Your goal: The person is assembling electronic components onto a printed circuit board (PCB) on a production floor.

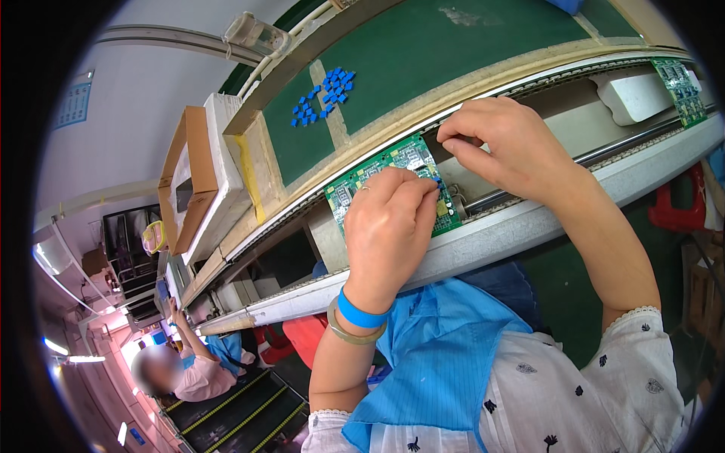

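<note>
A person's two bare hands at work over a conveyor point(506, 234) that runs beside a green counter point(445, 57). The green circuit board point(411, 156), bearing several digit displays, lies between the conveyor's two rails, directly in front of the person. The left hand point(391, 219) covers the middle of the board, its fingers bunched and pointing down at a small blue component point(437, 182) near the board's right end; from where I stand, I cannot tell whether the fingertips grip it. The right hand point(491, 143) is raised just beyond the board's right edge, fingers curled toward the thumb; whether anything sits between the tips cannot be seen. A blue wristband point(361, 311) and a pale bangle point(352, 329) encircle the left wrist. On the counter, past the far rail, loose blue parts point(337, 86) lie scattered near and across a beige strip point(337, 128). At the far right, a second circuit board point(682, 94) rests on the conveyor, near a white block point(633, 98). To the left, an open cardboard box point(198, 177) stands against a white foam block point(226, 162). Farther along the line, a co-worker point(208, 370) in pink reaches toward the conveyor.
</note>
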Demonstrator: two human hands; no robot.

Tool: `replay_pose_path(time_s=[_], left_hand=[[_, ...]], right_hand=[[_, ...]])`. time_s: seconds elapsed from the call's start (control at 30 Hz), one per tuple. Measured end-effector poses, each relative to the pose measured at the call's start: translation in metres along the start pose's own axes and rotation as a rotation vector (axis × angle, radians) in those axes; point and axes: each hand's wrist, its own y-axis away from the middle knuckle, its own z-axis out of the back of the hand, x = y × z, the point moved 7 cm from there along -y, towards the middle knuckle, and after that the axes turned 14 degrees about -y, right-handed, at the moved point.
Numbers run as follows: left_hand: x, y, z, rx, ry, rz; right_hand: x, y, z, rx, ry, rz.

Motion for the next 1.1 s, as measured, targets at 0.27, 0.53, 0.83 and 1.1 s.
replay_pose_path(time_s=[0.27,0.53,0.83,1.1], left_hand=[[0.0,-0.001,0.0,0.018,-0.032,-0.013],[-0.003,-0.004,-0.001,0.023,-0.074,-0.03],[-0.001,-0.005,0.003,0.022,-0.073,-0.003],[0.05,-0.002,0.035,-0.058,0.039,0.2]], right_hand=[[-0.004,0.0,-0.002,0.07,-0.001,-0.075],[-0.004,0.001,-0.002,0.074,0.006,-0.081],[-0.002,-0.005,-0.001,0.095,0.005,-0.086],[0.01,-0.005,0.003,0.047,-0.012,-0.068]])
